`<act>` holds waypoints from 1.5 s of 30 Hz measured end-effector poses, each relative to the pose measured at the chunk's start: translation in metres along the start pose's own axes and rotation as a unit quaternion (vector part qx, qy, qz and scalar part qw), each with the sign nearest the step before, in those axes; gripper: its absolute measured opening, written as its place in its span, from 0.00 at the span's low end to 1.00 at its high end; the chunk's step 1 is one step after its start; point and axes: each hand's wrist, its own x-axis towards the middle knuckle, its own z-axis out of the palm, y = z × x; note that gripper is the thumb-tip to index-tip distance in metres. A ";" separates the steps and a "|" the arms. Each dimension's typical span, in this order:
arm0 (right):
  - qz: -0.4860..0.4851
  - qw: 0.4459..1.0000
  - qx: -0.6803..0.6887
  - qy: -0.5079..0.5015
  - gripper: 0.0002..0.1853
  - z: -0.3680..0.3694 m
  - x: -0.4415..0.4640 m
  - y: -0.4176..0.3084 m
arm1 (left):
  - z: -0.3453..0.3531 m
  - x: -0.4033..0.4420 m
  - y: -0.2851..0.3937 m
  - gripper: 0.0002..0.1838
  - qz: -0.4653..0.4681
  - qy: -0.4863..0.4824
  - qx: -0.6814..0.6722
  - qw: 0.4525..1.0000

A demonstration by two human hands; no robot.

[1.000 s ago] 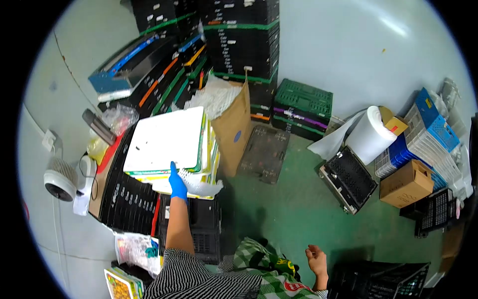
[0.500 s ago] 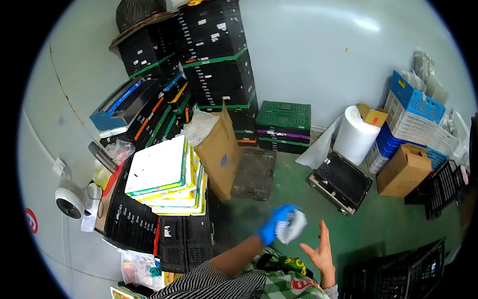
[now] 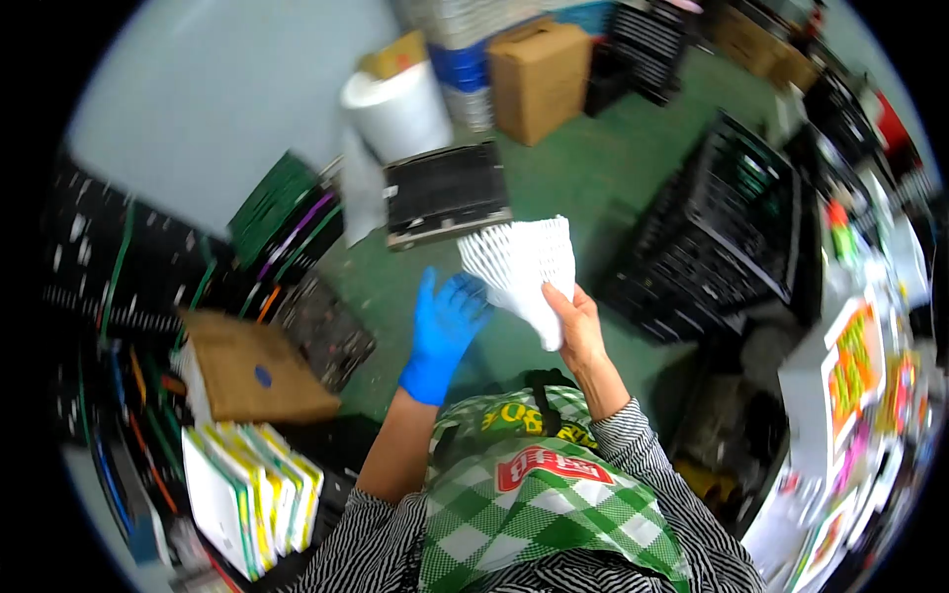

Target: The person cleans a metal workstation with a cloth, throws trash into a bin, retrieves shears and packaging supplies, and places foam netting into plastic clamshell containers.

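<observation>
A white foam net sleeve [image 3: 522, 265], fanned wide at its far end and narrow at the near end, is held in front of my apron. My bare right hand [image 3: 576, 324] is closed on its right side, the thumb lying over the foam. At the sleeve's left edge is my left hand [image 3: 445, 326] in a blue glove, its thumb apart from the other fingers. The gloved fingertips reach the mesh edge; whether they touch it I cannot tell. A green checked apron [image 3: 554, 504] covers my front.
Beyond my hands a black tray [image 3: 447, 193] on a low dolly stands by a white roll [image 3: 397, 114]. Black crates [image 3: 727, 222] are stacked at right. White-and-yellow boxes [image 3: 222, 499] and an open cardboard box [image 3: 257, 366] are at lower left. Cluttered worktop at far right.
The view has swung to the right. The white foam net sleeve has passed from my gloved left hand to my right hand, which was empty and open before.
</observation>
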 end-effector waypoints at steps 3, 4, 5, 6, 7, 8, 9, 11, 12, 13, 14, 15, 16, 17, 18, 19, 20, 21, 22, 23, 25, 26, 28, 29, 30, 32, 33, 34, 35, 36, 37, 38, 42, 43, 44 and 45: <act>-0.016 0.997 -0.028 0.066 0.18 -0.033 -0.018 -0.003 | 0.009 0.023 -0.038 0.34 0.004 -0.179 0.186 0.966; -0.013 0.996 -0.035 0.082 0.18 -0.042 -0.028 -0.003 | 0.012 0.028 -0.052 0.30 0.038 -0.222 0.255 0.940; -0.014 0.996 -0.018 0.087 0.19 -0.049 -0.043 -0.002 | 0.020 0.028 -0.060 0.28 0.027 -0.237 0.311 0.920; -0.017 0.996 -0.002 0.089 0.20 -0.054 -0.060 0.003 | 0.029 0.028 -0.066 0.26 0.023 -0.254 0.364 0.896; -0.038 0.994 -0.021 0.100 0.21 -0.065 -0.077 0.009 | 0.040 0.027 -0.077 0.23 0.014 -0.267 0.401 0.876; -0.080 0.985 -0.064 0.141 0.21 -0.066 -0.104 0.004 | 0.050 0.024 -0.089 0.21 0.009 -0.278 0.436 0.856; -0.091 0.982 -0.015 0.163 0.22 -0.081 -0.122 0.006 | 0.059 0.019 -0.107 0.16 0.009 -0.295 0.447 0.845; -0.109 0.969 0.046 0.217 0.23 -0.080 -0.149 0.019 | 0.058 0.016 -0.114 0.15 -0.043 -0.349 0.500 0.791; -0.113 0.962 0.064 0.239 0.23 -0.099 -0.167 0.022 | 0.061 0.010 -0.133 0.15 -0.059 -0.366 0.529 0.763; -0.115 0.956 0.081 0.258 0.23 -0.110 -0.183 0.026 | 0.062 0.003 -0.149 0.16 -0.035 -0.390 0.562 0.729; -0.153 0.933 0.088 0.313 0.20 -0.115 -0.198 0.032 | 0.056 0.005 -0.163 0.16 -0.049 -0.354 0.567 0.742; -0.207 0.904 0.134 0.350 0.17 -0.119 -0.215 0.033 | 0.049 0.011 -0.180 0.15 -0.060 -0.318 0.573 0.753; -0.263 0.866 0.180 0.384 0.15 -0.126 -0.234 0.031 | 0.050 0.013 -0.195 0.15 -0.071 -0.284 0.580 0.760; -0.306 0.835 0.192 0.414 0.13 -0.138 -0.251 0.030 | 0.057 0.009 -0.203 0.15 -0.086 -0.264 0.540 0.795; -0.347 0.801 0.205 0.442 0.12 -0.153 -0.266 0.033 | 0.062 0.007 -0.211 0.15 -0.101 -0.240 0.499 0.826; -0.351 0.782 0.226 0.462 0.11 -0.166 -0.283 0.034 | 0.062 0.005 -0.223 0.14 -0.098 -0.254 0.518 0.811; -0.357 0.775 0.231 0.468 0.11 -0.176 -0.295 0.038 | 0.068 0.002 -0.234 0.13 -0.093 -0.267 0.536 0.796; -0.354 0.770 0.240 0.473 0.12 -0.185 -0.303 0.039 | 0.074 -0.009 -0.247 0.13 -0.106 -0.307 0.541 0.776; -0.350 0.767 0.249 0.476 0.13 -0.195 -0.311 0.039 | 0.085 -0.025 -0.257 0.12 -0.117 -0.344 0.545 0.756; -0.343 0.756 0.262 0.493 0.15 -0.211 -0.316 0.043 | 0.098 -0.024 -0.262 0.14 -0.164 -0.403 0.627 0.646; -0.379 0.716 0.300 0.504 0.17 -0.252 -0.330 0.042 | 0.114 -0.046 -0.300 0.13 -0.171 -0.462 0.603 0.628; -0.394 0.696 0.320 0.508 0.18 -0.275 -0.340 0.040 | 0.122 -0.055 -0.322 0.13 -0.171 -0.482 0.594 0.621; -0.430 0.654 0.334 0.525 0.21 -0.327 -0.368 0.028 | 0.128 -0.057 -0.372 0.12 -0.171 -0.482 0.613 0.602; -0.455 0.622 0.340 0.539 0.20 -0.350 -0.386 0.014 | 0.135 -0.058 -0.399 0.12 -0.172 -0.481 0.624 0.592; -0.477 0.585 0.347 0.556 0.19 -0.371 -0.407 0.000 | 0.146 -0.062 -0.425 0.12 -0.175 -0.486 0.631 0.579; -0.517 0.490 0.359 0.604 0.18 -0.418 -0.454 -0.017 | 0.163 -0.081 -0.471 0.12 -0.190 -0.491 0.648 0.551; -0.546 0.431 0.355 0.624 0.17 -0.437 -0.481 -0.026 | 0.174 -0.092 -0.490 0.12 -0.200 -0.491 0.656 0.537; -0.573 0.371 0.348 0.642 0.17 -0.456 -0.511 -0.036 | 0.189 -0.106 -0.512 0.12 -0.210 -0.492 0.663 0.524; -0.584 0.292 0.299 0.696 0.16 -0.471 -0.545 -0.050 | 0.202 -0.116 -0.536 0.12 -0.218 -0.493 0.669 0.511; -0.586 0.211 0.247 0.742 0.16 -0.477 -0.578 -0.065 | 0.212 -0.123 -0.558 0.12 -0.217 -0.507 0.661 0.509; -0.534 0.165 0.156 0.815 0.14 -0.477 -0.611 -0.081 | 0.219 -0.128 -0.578 0.12 -0.217 -0.518 0.654 0.507; -0.467 0.121 0.061 0.874 0.13 -0.473 -0.645 -0.097 | 0.225 -0.136 -0.592 0.12 -0.219 -0.525 0.648 0.507; -0.240 0.003 -0.269 0.933 0.14 -0.530 -0.736 -0.119 | 0.230 -0.138 -0.648 0.11 -0.213 -0.559 0.674 0.434; -0.168 -0.053 -0.419 0.891 0.20 -0.551 -0.753 -0.124 | 0.221 -0.128 -0.660 0.11 -0.198 -0.595 0.659 0.415; -0.115 -0.002 -0.459 0.881 0.19 -0.569 -0.763 -0.126 | 0.226 -0.132 -0.672 0.11 -0.221 -0.592 0.661 0.405; -0.048 0.040 -0.503 0.862 0.18 -0.598 -0.776 -0.113 | 0.233 -0.140 -0.678 0.11 -0.245 -0.586 0.665 0.393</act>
